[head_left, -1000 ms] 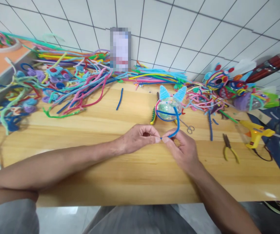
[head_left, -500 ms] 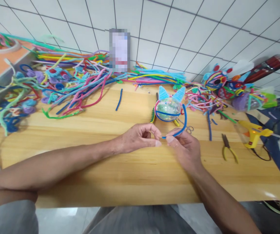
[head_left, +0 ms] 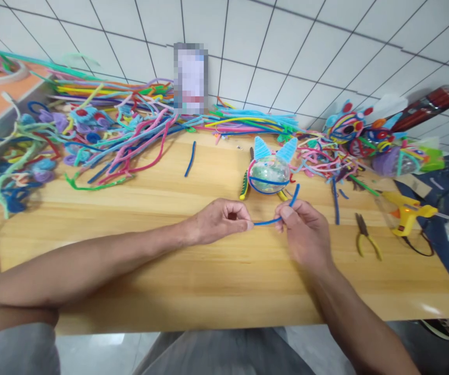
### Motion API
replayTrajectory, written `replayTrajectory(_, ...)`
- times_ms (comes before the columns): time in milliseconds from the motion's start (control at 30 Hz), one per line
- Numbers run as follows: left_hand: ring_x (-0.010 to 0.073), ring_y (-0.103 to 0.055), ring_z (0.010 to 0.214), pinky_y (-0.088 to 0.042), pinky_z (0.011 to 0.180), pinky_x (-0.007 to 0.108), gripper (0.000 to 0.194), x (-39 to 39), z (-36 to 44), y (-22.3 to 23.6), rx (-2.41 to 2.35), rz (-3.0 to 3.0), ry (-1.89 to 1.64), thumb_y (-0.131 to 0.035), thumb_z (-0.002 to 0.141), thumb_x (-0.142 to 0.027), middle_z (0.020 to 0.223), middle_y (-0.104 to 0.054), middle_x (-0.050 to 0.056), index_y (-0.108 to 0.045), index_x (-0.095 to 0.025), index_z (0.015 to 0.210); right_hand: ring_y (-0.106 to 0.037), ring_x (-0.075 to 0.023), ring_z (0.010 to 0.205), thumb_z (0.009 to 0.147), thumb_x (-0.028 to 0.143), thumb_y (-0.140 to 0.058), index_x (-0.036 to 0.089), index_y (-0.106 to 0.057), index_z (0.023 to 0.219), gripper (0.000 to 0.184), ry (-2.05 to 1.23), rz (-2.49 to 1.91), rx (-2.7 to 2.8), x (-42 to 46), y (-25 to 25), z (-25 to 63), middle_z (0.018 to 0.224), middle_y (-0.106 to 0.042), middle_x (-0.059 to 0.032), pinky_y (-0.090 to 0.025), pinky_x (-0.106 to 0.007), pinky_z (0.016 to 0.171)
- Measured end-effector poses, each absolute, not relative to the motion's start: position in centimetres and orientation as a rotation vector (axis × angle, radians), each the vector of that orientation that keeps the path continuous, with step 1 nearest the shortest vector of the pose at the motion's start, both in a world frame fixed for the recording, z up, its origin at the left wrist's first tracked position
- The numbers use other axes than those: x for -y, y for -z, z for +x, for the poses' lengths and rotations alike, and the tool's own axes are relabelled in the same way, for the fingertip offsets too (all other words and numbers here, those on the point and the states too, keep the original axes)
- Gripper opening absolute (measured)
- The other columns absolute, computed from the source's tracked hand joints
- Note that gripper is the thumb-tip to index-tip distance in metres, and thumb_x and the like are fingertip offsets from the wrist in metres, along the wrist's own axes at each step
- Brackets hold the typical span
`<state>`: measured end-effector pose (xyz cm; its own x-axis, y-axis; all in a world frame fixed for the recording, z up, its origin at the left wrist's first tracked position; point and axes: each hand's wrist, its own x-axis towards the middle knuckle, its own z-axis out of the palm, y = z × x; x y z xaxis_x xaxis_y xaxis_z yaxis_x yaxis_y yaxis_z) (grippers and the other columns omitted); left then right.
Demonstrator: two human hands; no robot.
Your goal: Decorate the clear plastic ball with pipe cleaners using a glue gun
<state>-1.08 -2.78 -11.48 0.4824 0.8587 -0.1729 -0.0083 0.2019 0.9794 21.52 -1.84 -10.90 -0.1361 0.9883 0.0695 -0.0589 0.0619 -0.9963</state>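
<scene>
A blue pipe cleaner (head_left: 265,223) stretches between my two hands above the table. My left hand (head_left: 224,221) pinches its left end between thumb and fingertips. Farther along, my right hand (head_left: 306,229) grips it, and the free end curves upward past the fingers. Just behind my hands stands a clear round ornament (head_left: 270,172) with two light-blue pipe-cleaner ears and blue and pink strands around it. Green-and-yellow tool handles (head_left: 244,186) show at its left side, partly hidden behind it.
Tangled pipe cleaners (head_left: 131,140) cover the table's left and back. Pliers (head_left: 365,237) and a yellow glue gun (head_left: 410,212) with a cord lie at right. Finished colourful figures (head_left: 349,125) stand at the back right. A short blue piece (head_left: 190,159) lies left of the ornament.
My right hand has slid rightward along the blue pipe cleaner, away from my left hand. More of the strand shows between them, and the curved free end is shorter.
</scene>
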Motion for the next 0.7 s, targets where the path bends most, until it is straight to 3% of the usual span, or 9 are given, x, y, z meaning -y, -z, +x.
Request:
replayTrajectory(200, 0.0070, -0.042, 0.057, -0.032, 0.056, 0.022, 0.029, 2.3, -1.6, 11.1, -0.949, 1.164, -0.947, -0.076, 0.082, -0.044, 0.065, -0.054, -0.006, -0.067, -0.016, 0.083, -0.060, -0.0107, 0.056, 0.078, 0.048, -0.091, 0.024, -0.081, 0.077, 0.026, -1.386, -1.027, 1.167, 1.9, 10.7, 20.8, 0.066, -0.070, 0.0006, -0.049, -0.022, 0.051)
replayTrajectory(367, 0.0061, -0.043, 0.056, -0.034, 0.054, 0.021, 0.029, 2.2, -1.5, 11.4, -0.939, 1.135, -0.899, -0.079, 0.078, -0.042, 0.064, -0.054, -0.006, -0.065, -0.016, 0.079, -0.062, -0.0101, 0.059, 0.078, 0.046, -0.090, 0.025, -0.082, 0.084, 0.023, -1.389, -1.009, 1.081, 1.6, 10.2, 20.9, 0.081, -0.075, -0.0009, -0.050, -0.023, 0.051)
replayTrajectory(500, 0.0067, -0.050, 0.054, -0.040, 0.051, 0.019, 0.031, 2.4, -1.1, 11.9, -0.935, 1.061, -0.966, -0.078, 0.082, -0.044, 0.065, -0.059, -0.005, -0.063, -0.016, 0.086, -0.062, -0.0103, 0.057, 0.080, 0.042, -0.087, 0.025, -0.082, 0.089, 0.020, -1.357, -1.053, 1.120, 1.7, 10.7, 20.9, 0.078, -0.074, -0.0001, -0.051, -0.024, 0.051)
replayTrajectory(700, 0.0119, -0.070, 0.065, -0.054, 0.052, 0.021, 0.045, 2.5, -0.6, 12.2, -0.810, 0.856, -1.005, -0.084, 0.082, -0.051, 0.098, -0.078, 0.007, -0.059, -0.016, 0.092, -0.064, -0.0119, 0.059, 0.082, 0.036, -0.084, 0.026, -0.077, 0.109, 0.030, -1.300, -1.136, 1.327, 2.5, 11.6, 20.2, 0.071, -0.070, 0.0041, -0.053, -0.025, 0.055)
